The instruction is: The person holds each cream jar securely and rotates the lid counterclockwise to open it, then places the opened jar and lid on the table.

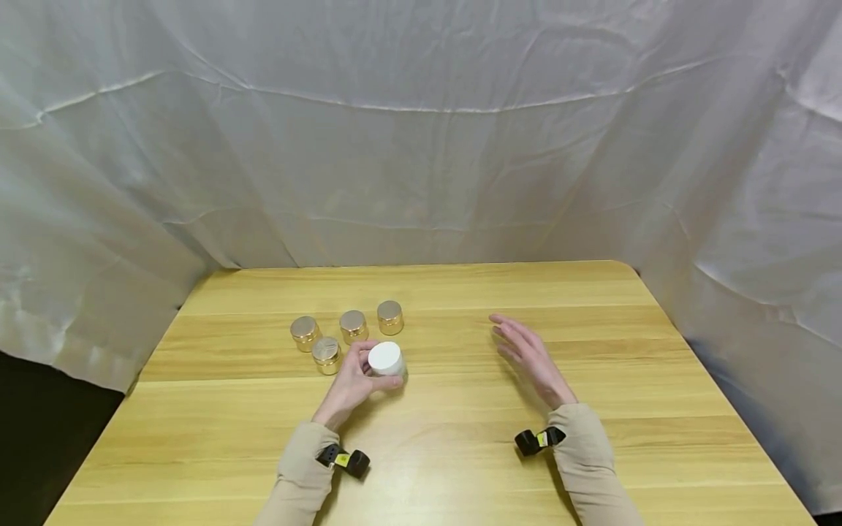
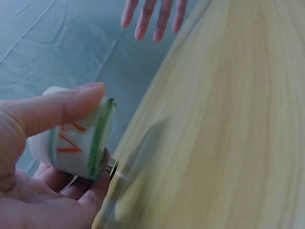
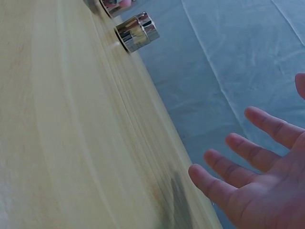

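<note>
My left hand (image 1: 354,381) grips a white-lidded jar (image 1: 386,359) between thumb and fingers, to the right of several gold jars. In the left wrist view the jar (image 2: 76,143) shows orange lettering and a green band, with the thumb across its side and fingers beneath. My right hand (image 1: 534,359) is over the right part of the table, fingers extended, holding nothing. The right wrist view shows that hand (image 3: 267,176) with its fingers spread.
Gold-coloured jars stand left of centre: one at the far left (image 1: 305,334), one nearer the hand (image 1: 327,355), another behind it (image 1: 354,326) and one farther back (image 1: 390,318). A grey curtain (image 1: 427,161) hangs behind the wooden table (image 1: 460,467).
</note>
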The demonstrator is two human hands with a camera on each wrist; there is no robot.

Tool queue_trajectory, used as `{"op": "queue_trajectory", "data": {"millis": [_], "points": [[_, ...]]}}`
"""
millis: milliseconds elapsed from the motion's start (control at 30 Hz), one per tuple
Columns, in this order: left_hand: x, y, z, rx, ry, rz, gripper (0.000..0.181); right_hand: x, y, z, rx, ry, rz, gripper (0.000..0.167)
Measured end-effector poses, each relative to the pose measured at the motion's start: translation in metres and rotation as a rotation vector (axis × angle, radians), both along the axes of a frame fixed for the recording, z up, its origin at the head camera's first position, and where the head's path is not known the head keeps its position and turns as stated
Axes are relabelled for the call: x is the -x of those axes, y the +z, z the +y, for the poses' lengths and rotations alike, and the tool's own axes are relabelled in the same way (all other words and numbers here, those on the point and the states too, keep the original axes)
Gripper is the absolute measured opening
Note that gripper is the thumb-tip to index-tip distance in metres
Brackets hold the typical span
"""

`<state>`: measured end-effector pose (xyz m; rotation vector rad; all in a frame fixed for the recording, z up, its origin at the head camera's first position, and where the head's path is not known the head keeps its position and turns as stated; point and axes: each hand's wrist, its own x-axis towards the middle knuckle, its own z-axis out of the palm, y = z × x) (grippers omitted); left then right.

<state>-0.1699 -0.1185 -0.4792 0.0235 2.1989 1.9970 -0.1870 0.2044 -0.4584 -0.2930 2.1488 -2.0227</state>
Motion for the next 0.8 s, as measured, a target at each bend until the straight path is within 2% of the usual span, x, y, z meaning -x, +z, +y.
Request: {"op": "queue_trajectory", "data": {"millis": [300, 600, 800], "points": [[0.0008, 0.0019, -0.0001, -0.217, 0.002, -0.028, 0.078, 0.0007, -0.0002, -0.0002, 0.016, 0.017, 0.0, 0.059], [0.0019, 0.0, 0.0033, -0.549, -0.035, 0.001, 0.078, 0.0019, 0.0004, -0.0006, 0.026, 0.026, 0.002, 0.06], [0.0008, -0.0027, 0.0058, -0.651, -0.056, -0.022, 0.075, 0.0015, 0.0011, -0.0015, 0.03, 0.034, -0.002, 0.06]]}}
